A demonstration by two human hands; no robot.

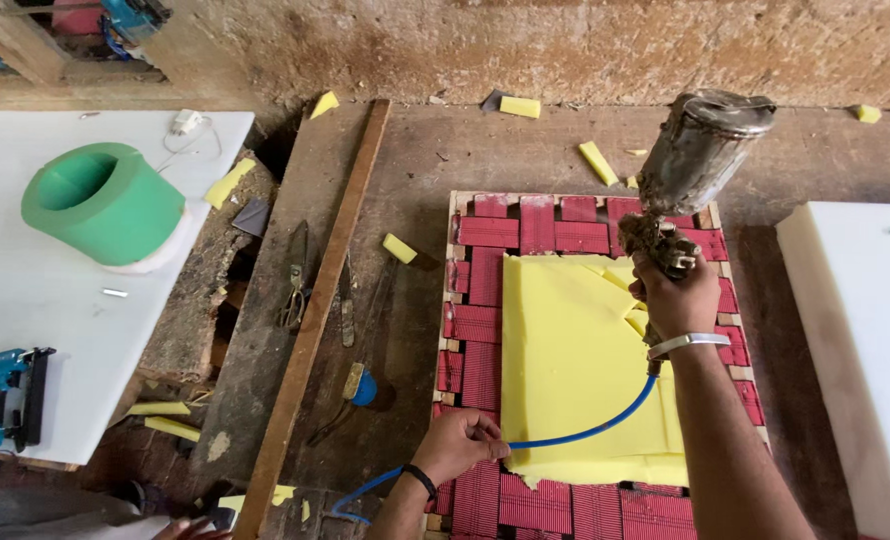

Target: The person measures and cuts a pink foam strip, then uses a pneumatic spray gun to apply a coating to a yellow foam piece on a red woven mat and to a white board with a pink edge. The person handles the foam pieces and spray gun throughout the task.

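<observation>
My right hand [677,300] is wrapped tight around the handle of the grimy metal spray gun with its cup on top [693,170], held over the far right corner of the square wooden frame strung with red webbing [480,325]. My left hand [457,445], at the frame's near left corner, has its grip pinched on the thin blue air hose [590,430], which curves across the frame to the gun. The yellow foam sheet [575,370] lies flat on the frame, covering its middle and right side. Risk as I see it: if the hose drags over the foam it could shift the sheet off line, and the tilted cup might drip where I don't want it. A green foam roll [105,200] sits well left of the frame on the white counter [65,330].
</observation>
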